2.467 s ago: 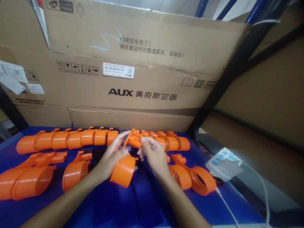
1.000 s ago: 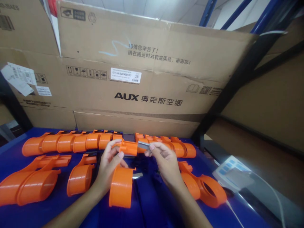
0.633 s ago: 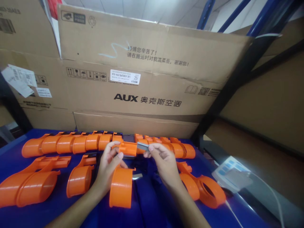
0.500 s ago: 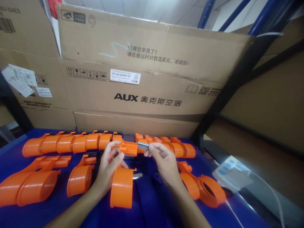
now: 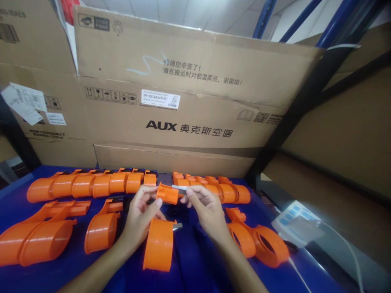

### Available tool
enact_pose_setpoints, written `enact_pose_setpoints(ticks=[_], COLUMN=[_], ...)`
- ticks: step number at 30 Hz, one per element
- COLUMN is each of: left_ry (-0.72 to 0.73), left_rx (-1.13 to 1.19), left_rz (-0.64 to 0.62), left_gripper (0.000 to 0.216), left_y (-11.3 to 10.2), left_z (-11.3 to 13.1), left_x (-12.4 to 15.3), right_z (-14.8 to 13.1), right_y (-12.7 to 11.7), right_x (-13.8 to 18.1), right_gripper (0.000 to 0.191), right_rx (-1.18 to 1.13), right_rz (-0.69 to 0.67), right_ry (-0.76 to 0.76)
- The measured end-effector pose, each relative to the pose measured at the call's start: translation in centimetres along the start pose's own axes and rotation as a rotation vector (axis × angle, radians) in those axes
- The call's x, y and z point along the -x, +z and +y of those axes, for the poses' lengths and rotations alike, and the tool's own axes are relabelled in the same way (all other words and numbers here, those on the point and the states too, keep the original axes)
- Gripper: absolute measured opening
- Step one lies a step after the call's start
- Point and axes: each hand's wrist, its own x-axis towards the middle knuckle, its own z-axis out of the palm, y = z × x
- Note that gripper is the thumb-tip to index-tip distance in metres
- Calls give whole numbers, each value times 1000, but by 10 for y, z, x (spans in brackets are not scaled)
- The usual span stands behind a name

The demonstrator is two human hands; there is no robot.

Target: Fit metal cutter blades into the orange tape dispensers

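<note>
My left hand (image 5: 141, 217) grips an orange plastic tape-dispenser body (image 5: 160, 240) over the blue table; its fingers curl round the upper orange end (image 5: 167, 193). My right hand (image 5: 204, 212) pinches a small grey metal blade strip (image 5: 180, 188) between thumb and forefinger. The strip's left end meets that upper orange end. A second metal edge (image 5: 178, 226) sticks out of the body lower down.
A row of orange dispenser shells (image 5: 91, 184) lies along the back of the blue table (image 5: 45, 272), with more (image 5: 222, 189) to the right, larger ones (image 5: 39, 240) at left and two (image 5: 259, 242) by my right wrist. Cardboard boxes (image 5: 189, 101) stand behind. A white device (image 5: 296, 221) with a cable lies at right.
The dispenser was tilted up between both hands, then lowered and turned upright. The metal strip in my right hand has slid left, further into the orange end, and shows less.
</note>
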Motion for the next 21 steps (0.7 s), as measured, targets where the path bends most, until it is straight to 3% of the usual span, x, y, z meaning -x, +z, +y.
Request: enact_pose_setpoints(ticks=[5, 8, 21], left_ry=[29, 23, 29], left_rx=[-8, -25, -37], left_rz=[94, 144, 89], left_gripper=[41, 43, 39], left_y=[-2, -5, -5], left_z=[-2, -4, -1], left_x=[-3, -6, -6], right_z=[4, -1, -4], right_y=[1, 0, -6], right_x=[0, 2, 2], right_gripper=[27, 27, 21], right_rx=[-56, 9, 20], right_rz=[130, 126, 99], right_ry=[-11, -37, -35])
